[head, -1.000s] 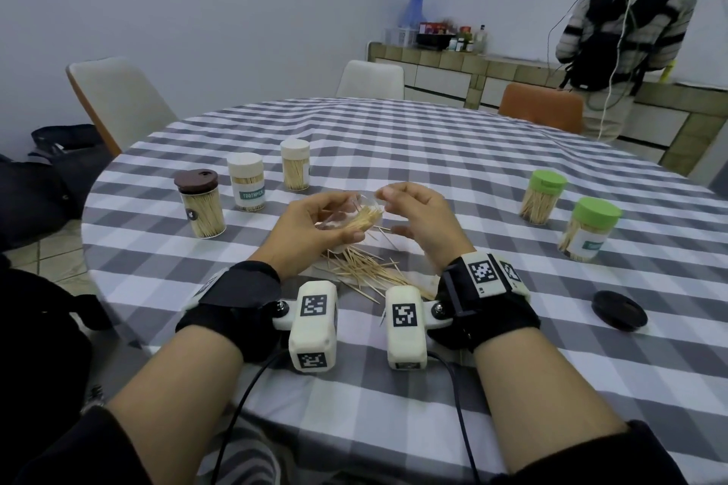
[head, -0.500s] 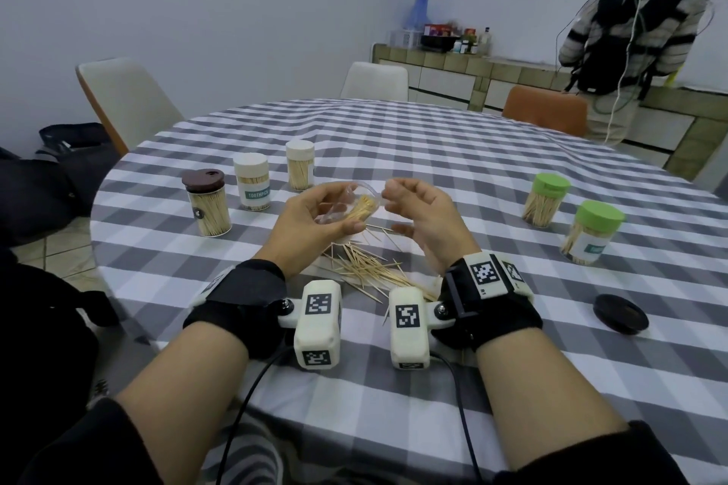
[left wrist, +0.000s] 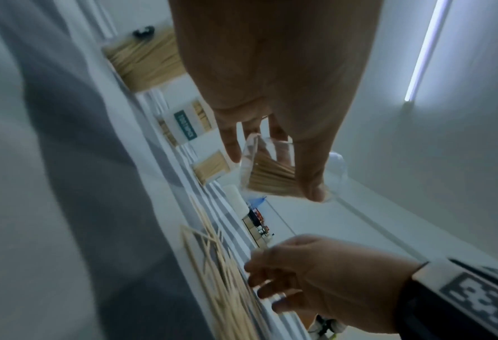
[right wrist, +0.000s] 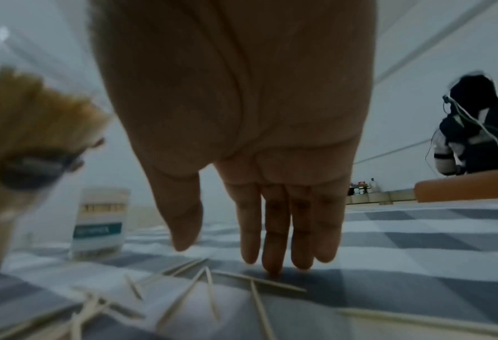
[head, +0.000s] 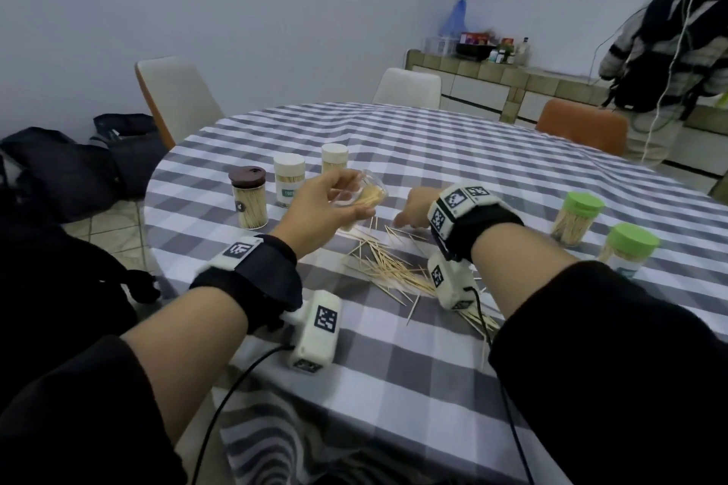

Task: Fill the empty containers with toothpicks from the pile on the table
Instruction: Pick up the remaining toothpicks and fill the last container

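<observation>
Since the earlier frame: right hand point(head: 413, 207) lowered from the mouth of the clear plastic container point(head: 364, 191) to the pile of loose wooden toothpicks point(head: 388, 268) on the grey-and-white checked tablecloth point(head: 394, 366); fingers point(right wrist: 273, 241) extended, fingertips at the cloth, nothing held. Left hand point(head: 327, 209) wrapped around the container, raised above the pile, tilted, partly filled. Toothpicks: light, stiff, thin, sharp-tipped, prone to rolling and scattering; probably best pinched mid-length in small aligned bundles. Container: light, smooth, likely slippery; grip round the wall.
</observation>
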